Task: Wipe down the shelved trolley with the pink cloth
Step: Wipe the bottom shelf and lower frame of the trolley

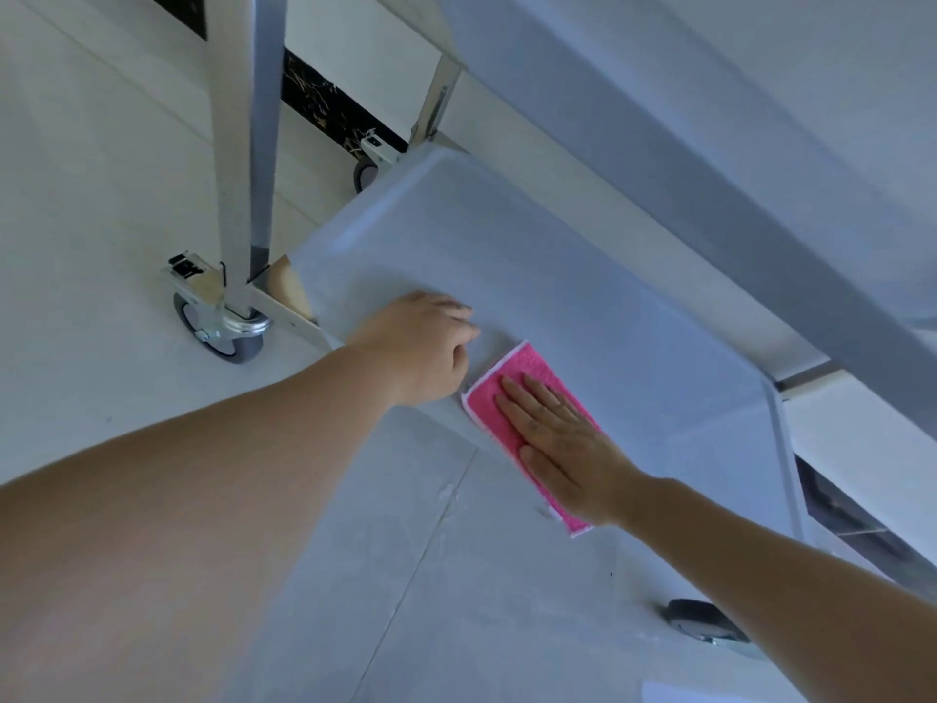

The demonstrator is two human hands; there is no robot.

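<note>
Fingers (537, 403) of the right hand (568, 449) lie flat, released, on the pink cloth (512, 398); the left hand (421, 347) grips the shelf (507, 276) edge.

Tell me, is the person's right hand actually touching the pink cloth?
Touching. The head view shows the right hand lying flat, fingers spread, on top of the pink cloth, pressing it onto the bottom shelf.

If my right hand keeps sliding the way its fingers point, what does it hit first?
The right hand, flat on the pink cloth, points up-left toward the left hand on the bottom shelf. It would probably meet that hand first.
</note>
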